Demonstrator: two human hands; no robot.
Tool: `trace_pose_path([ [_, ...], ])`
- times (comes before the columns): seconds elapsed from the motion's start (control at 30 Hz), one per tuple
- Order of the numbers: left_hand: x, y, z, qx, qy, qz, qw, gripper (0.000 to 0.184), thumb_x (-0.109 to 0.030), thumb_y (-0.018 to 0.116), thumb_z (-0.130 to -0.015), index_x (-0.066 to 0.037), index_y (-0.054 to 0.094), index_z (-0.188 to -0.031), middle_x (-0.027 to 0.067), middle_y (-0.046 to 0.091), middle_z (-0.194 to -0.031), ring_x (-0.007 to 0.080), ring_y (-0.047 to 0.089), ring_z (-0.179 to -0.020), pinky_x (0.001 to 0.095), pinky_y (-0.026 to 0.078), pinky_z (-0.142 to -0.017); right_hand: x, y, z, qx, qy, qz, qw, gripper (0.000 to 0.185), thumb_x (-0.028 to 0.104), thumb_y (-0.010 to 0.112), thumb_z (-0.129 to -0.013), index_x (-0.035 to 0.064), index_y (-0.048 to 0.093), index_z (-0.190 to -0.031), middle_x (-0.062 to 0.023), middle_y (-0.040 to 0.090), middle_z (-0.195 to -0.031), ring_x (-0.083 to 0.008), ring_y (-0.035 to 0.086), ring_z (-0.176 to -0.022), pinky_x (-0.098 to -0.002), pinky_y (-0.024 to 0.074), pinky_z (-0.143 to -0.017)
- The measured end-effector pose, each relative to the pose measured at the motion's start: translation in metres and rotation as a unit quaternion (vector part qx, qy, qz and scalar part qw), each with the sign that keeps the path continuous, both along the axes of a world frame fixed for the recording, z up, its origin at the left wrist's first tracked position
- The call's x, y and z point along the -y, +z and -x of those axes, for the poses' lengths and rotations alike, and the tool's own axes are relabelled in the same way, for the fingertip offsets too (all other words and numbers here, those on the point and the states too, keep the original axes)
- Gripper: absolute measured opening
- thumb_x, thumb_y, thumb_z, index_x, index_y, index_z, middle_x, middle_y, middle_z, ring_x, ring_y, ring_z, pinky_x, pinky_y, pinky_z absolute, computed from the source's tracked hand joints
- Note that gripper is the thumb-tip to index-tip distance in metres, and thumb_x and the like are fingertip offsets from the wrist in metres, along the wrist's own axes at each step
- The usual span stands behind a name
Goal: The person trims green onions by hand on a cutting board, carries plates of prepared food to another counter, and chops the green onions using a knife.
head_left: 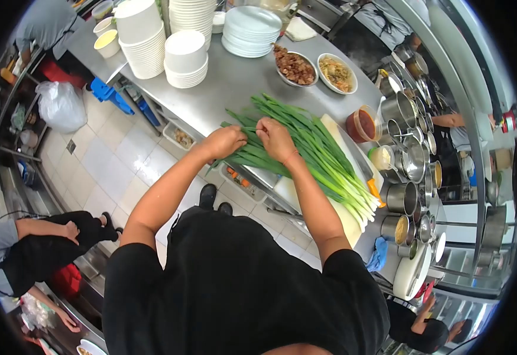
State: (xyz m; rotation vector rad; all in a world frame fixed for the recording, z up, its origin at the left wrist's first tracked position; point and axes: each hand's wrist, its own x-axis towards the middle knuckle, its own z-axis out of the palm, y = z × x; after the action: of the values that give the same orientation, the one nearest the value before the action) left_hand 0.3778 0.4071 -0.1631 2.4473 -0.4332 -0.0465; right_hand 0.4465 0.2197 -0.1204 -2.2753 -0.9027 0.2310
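Observation:
A large bunch of green onions (pixel 311 142) lies across the steel counter and a white cutting board (pixel 353 222), white ends toward the lower right. My left hand (pixel 225 143) is closed at the leafy ends, fingers curled round some green tops. Close beside it, my right hand (pixel 275 138) pinches the leaves with bent fingers. The exact leaves between the fingertips are too small to make out. A knife with an orange handle (pixel 376 193) rests on the board along the right side of the bunch, its blade pointing away from me.
Bowls of browned meat (pixel 295 66) and shredded food (pixel 336 74) stand beyond the onions. Stacked white containers (pixel 185 59) and plates (pixel 251 31) occupy the far left. A tub of red sauce (pixel 362 124) and several metal pots (pixel 401 198) line the right. Another person (pixel 45 254) is at left.

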Motion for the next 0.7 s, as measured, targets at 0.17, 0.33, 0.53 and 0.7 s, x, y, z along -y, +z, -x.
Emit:
trace_pose_path([
  [0.17, -0.004, -0.002, 0.003, -0.005, -0.030, -0.089, 0.996, 0.021, -0.020, 0.051, -0.088, -0.001, 0.060, -0.089, 0.0209, 0.060, -0.090, 0.0386, 0.059, -0.085, 0.0472, 0.047, -0.073, 0.006, -0.017, -0.001, 0.055, 0.039, -0.018, 0.998, 0.020, 0.010, 0.056, -0.083, 0.0028, 0.063, -0.101, -0.0176, 0.063, -0.096, -0.0317, 0.061, -0.089, -0.0388, 0.0482, -0.080],
  [0.33, -0.010, -0.015, -0.006, -0.006, -0.041, -0.162, 0.986, 0.026, -0.025, 0.051, -0.089, -0.005, 0.064, -0.098, 0.0210, 0.062, -0.090, 0.0383, 0.059, -0.087, 0.0471, 0.047, -0.076, -0.013, -0.030, 0.013, -0.039, 0.081, 0.076, 0.993, 0.019, 0.014, 0.057, -0.073, 0.0018, 0.068, -0.082, -0.0228, 0.064, -0.084, -0.0357, 0.064, -0.076, -0.0441, 0.0501, -0.070],
  [0.53, -0.024, -0.013, -0.004, 0.094, -0.032, -0.039, 0.994, 0.012, -0.012, 0.056, -0.085, -0.002, 0.064, -0.086, 0.0197, 0.059, -0.081, 0.0367, 0.057, -0.077, 0.0411, 0.046, -0.071, -0.029, -0.069, 0.023, 0.102, -0.023, 0.092, 0.990, 0.019, 0.012, 0.057, -0.073, -0.0012, 0.068, -0.081, -0.0246, 0.063, -0.092, -0.0396, 0.063, -0.086, -0.0445, 0.0523, -0.074],
  [0.7, -0.042, 0.008, -0.002, -0.086, 0.044, 0.055, 0.994, 0.035, -0.027, 0.052, -0.093, -0.003, 0.060, -0.118, 0.0248, 0.060, -0.115, 0.0353, 0.057, -0.107, 0.0400, 0.043, -0.091, -0.031, -0.073, 0.018, 0.070, -0.016, 0.051, 0.996, 0.023, 0.018, 0.050, -0.082, -0.0002, 0.064, -0.082, -0.0237, 0.061, -0.097, -0.0413, 0.061, -0.086, -0.0471, 0.0502, -0.074],
])
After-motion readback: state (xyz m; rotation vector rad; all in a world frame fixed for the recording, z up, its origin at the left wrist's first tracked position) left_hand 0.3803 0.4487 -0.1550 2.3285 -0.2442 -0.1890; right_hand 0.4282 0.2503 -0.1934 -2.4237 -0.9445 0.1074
